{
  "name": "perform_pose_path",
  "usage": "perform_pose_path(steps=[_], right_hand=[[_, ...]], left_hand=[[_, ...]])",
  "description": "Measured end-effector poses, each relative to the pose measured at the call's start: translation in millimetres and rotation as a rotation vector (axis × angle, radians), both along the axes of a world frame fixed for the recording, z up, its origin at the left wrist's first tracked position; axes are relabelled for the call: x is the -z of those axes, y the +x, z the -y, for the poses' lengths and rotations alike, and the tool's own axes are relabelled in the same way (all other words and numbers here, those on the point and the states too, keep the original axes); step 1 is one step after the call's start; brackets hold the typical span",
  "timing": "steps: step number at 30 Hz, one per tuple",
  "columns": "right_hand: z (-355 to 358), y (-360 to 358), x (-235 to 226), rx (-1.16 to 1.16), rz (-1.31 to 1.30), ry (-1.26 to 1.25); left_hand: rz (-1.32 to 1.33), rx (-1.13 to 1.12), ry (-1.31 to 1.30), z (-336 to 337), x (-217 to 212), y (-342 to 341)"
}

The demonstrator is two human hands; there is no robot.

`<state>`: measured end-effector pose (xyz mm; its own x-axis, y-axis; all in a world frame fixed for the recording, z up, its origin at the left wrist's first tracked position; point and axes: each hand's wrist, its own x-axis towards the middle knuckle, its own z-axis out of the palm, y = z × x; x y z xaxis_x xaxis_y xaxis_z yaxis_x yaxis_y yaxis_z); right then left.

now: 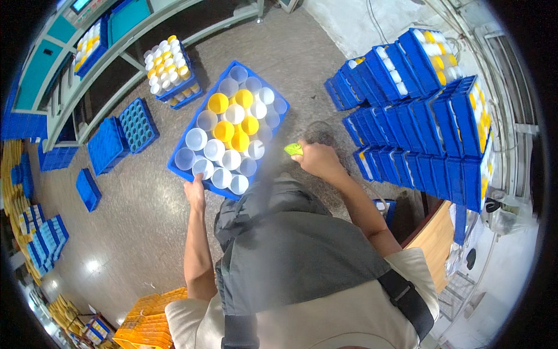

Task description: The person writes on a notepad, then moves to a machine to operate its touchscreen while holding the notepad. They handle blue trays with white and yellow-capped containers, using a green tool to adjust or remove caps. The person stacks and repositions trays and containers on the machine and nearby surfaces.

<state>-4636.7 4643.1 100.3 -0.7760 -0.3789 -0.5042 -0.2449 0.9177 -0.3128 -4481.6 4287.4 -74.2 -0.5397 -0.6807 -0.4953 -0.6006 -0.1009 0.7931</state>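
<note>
The blue plastic crate (224, 192) sits in front of the person's waist, packed with upright cups whose mouths face up. Its long axis runs away from the body and slants to the right — the near short edge lies toward the left forearm, the far short edge toward the right. What supports it from below is hidden. White and translucent cups (221, 178) fill most of it; five yellow cups (240, 141) cluster around the middle and the far left part.

The left hand (195, 187) grips the crate's near short edge, left of its middle, thumb uppermost. The right hand (318, 159) is closed around a small yellow-green object (293, 149), just beside the crate's right long edge and apart from it; the object's end points left, toward the crate, and its kind is unclear.

The floor (139, 232) is grey-brown and shiny in patches. Beyond the crate's left long edge stand a cup-filled blue stack (174, 93), a blue tray with round sockets (138, 125) and a flat blue piece (88, 189). Teal-panelled machinery (131, 20) spans the far left. On the right, tall rows of blue crates (412, 131) stand near the wall, a wooden tabletop (433, 241) nearer — and orange crates (151, 317) fill the near left.
</note>
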Motion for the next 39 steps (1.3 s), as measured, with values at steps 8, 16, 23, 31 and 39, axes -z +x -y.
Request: perform_pose_path(steps=[8, 16, 23, 31, 39], right_hand=[[62.3, 3.1, -12.6, -0.087, 0.099, 0.065], [126.6, -5.6, -34.8, -0.183, 0.071, 0.006], [187.7, -48.5, -80.5, -0.121, 0.029, -0.075], [261.2, -131.6, -87.6, -0.319, -0.127, -0.175], [316.7, -298.6, -91.1, -0.219, -0.309, 0.01]], left_hand=[[0.21, -0.04, -0.041, 33.8, -10.3, -53.2], [0.189, -0.11, 0.013, 78.8, -6.6, -110.2], [0.127, -0.205, 0.032, 124.0, -19.5, -139.0], [0.251, -0.149, -0.147, 191.2, -41.3, -173.4], [-0.018, -0.322, 0.1, 306.7, -33.3, -209.4]])
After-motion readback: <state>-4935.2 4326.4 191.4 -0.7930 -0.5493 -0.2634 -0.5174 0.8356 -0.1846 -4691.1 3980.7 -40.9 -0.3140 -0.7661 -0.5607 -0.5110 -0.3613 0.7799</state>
